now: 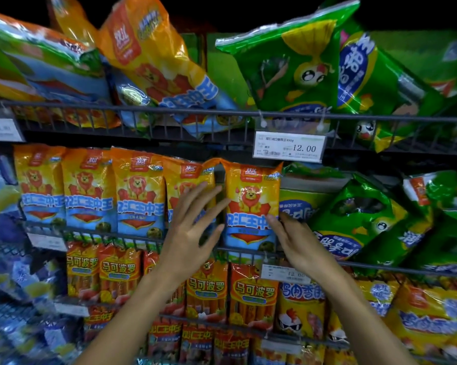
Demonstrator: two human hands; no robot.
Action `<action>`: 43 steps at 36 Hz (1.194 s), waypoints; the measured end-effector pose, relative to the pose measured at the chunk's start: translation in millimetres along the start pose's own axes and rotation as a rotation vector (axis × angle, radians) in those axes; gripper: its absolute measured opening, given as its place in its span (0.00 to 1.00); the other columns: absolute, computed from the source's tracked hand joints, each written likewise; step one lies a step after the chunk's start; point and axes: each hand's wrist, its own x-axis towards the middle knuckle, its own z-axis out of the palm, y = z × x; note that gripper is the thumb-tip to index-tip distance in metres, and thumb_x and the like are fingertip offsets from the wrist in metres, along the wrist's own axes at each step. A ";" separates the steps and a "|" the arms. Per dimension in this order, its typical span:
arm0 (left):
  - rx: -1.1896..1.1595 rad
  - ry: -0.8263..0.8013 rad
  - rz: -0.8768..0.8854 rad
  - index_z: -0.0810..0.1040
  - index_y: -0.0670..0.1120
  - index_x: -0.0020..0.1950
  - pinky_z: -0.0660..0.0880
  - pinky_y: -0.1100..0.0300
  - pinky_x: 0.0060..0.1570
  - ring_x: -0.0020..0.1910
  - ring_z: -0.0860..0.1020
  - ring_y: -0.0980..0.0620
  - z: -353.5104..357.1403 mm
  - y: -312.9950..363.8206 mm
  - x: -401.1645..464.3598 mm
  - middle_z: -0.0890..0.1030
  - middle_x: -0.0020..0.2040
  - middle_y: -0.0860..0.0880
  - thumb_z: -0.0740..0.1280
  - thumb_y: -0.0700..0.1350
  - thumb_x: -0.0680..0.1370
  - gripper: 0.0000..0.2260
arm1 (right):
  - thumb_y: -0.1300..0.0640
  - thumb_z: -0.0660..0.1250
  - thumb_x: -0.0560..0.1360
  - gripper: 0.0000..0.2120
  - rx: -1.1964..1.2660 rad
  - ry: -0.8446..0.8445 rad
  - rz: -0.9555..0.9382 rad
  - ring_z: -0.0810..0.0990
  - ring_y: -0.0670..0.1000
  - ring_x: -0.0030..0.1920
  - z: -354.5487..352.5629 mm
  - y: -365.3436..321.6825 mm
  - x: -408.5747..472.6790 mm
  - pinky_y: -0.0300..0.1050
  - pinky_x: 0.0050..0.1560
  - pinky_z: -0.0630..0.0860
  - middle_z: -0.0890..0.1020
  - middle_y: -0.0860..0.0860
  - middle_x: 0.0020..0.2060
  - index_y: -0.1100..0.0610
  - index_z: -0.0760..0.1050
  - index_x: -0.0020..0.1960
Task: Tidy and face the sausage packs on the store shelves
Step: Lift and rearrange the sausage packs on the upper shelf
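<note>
Wire-fronted shelves (pixel 169 111) in front of me, stacked in tiers. Top tier: orange packs (pixel 148 56) flopped and tilted at left, green packs (pixel 293 67) slumped at right, price tag (pixel 289 147) clipped to the rail. Middle tier: row of orange lion packs (pixel 138 193) upright side by side, green packs (pixel 353 219) toppled at right. Lower tier: red-orange packs (pixel 253 293) upright.

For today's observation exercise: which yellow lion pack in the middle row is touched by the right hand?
The rightmost lion pack; the right hand touches its right edge.
</note>
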 end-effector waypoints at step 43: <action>0.231 -0.250 0.038 0.52 0.51 0.86 0.45 0.39 0.82 0.85 0.46 0.43 9.7 -1.4 19.3 0.50 0.86 0.51 0.54 0.53 0.88 0.26 | 0.36 0.46 0.81 0.26 -0.091 0.046 0.056 0.78 0.53 0.32 11.3 -6.5 -8.0 0.53 0.37 0.72 0.77 0.55 0.31 0.53 0.73 0.46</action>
